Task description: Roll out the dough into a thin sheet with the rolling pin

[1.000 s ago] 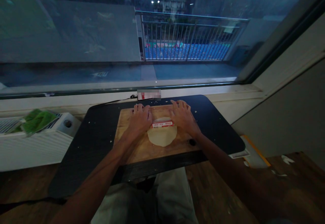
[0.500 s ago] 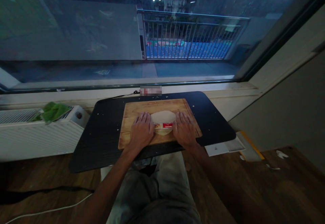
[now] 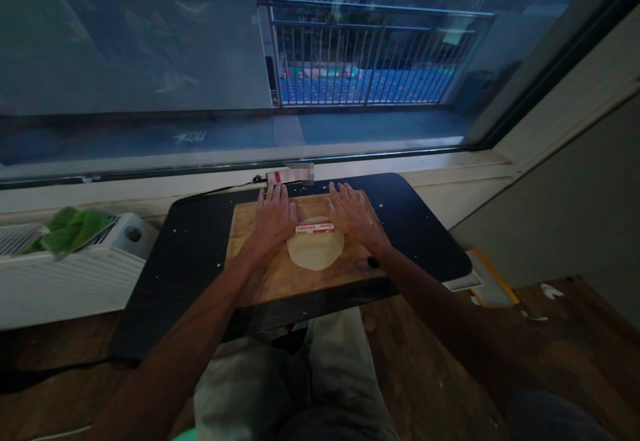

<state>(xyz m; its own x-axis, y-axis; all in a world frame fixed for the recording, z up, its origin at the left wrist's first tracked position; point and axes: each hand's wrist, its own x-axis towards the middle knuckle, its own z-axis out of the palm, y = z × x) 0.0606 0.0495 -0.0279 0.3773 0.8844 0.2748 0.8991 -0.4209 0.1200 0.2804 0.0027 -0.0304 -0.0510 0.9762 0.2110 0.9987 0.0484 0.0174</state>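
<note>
A round, flat sheet of dough [image 3: 316, 252] lies on a wooden cutting board [image 3: 265, 284]. Across its far part rests a rolling pin [image 3: 315, 227] with a red and white label at its middle. My left hand [image 3: 275, 211] lies over the pin's left end, fingers stretched forward and pointing away from me. Over the right end is my right hand [image 3: 353, 214], flat, with its fingers extended. Both palms press on the pin from above and hide its ends.
The board sits on a black table [image 3: 195, 241] with small white crumbs. At the window ledge lies a red and white box [image 3: 283, 176] with a dark cord. A green cloth [image 3: 75, 231] rests on a white radiator [image 3: 80, 281] at left.
Both hands have moved away from me over the board, with the rolling pin under them. More dough now shows on my side of the pin. My fingers reach farther forward.
</note>
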